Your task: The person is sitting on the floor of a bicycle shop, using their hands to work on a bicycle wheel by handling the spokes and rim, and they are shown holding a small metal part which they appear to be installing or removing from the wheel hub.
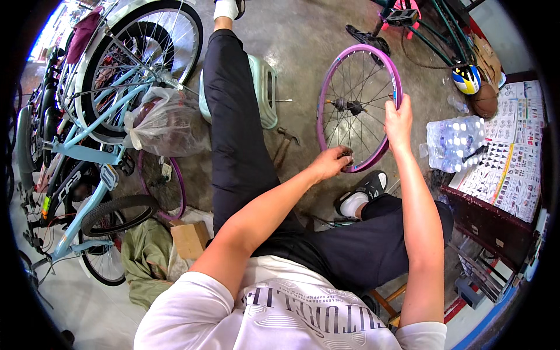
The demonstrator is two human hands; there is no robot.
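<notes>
A bicycle wheel with a purple rim (322, 105), dark hub and spokes, but no tyre, is tilted upright in front of me. My right hand (398, 122) grips its right side. Lower down, my left hand (333, 160) has its fingers closed at the bottom left of the rim, around a small dark part that is too small to make out. A hammer (283, 149) lies on the concrete floor left of the wheel, near my outstretched left leg (233, 134). My bent right leg is below the wheel, with a sandalled foot (361, 192) near the rim.
Bicycles (105, 122), a plastic bag (166, 119), a second purple wheel (181, 192), a loose tyre (119, 204) and cardboard box (189, 239) crowd the left. A pale stool (262, 87) stands ahead. Water bottles (449, 143), a chart-covered cabinet (478, 227), balls (484, 99) and another bicycle (431, 41) are right.
</notes>
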